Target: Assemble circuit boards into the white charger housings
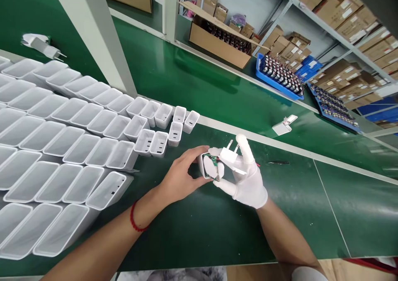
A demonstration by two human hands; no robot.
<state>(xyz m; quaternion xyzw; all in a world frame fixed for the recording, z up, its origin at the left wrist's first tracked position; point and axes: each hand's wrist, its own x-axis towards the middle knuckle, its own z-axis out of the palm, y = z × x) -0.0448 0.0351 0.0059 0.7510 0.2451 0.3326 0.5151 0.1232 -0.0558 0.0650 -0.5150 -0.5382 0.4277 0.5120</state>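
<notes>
Bench (192, 227), middle of the near half: rows of empty white shells (62, 148) crowd the left side up to near the left hand (182, 177). Bare green surface lies open toward the right and near edges, with only tweezers (278, 162) just beyond the right hand (247, 183). The left-hand fingers are clamped round a white shell (205, 167); the gloved right-hand fingers pinch a plug cap (229, 153), prongs up, whose circuit board (214, 161) sits at the shell's open mouth, between the two hands.
</notes>
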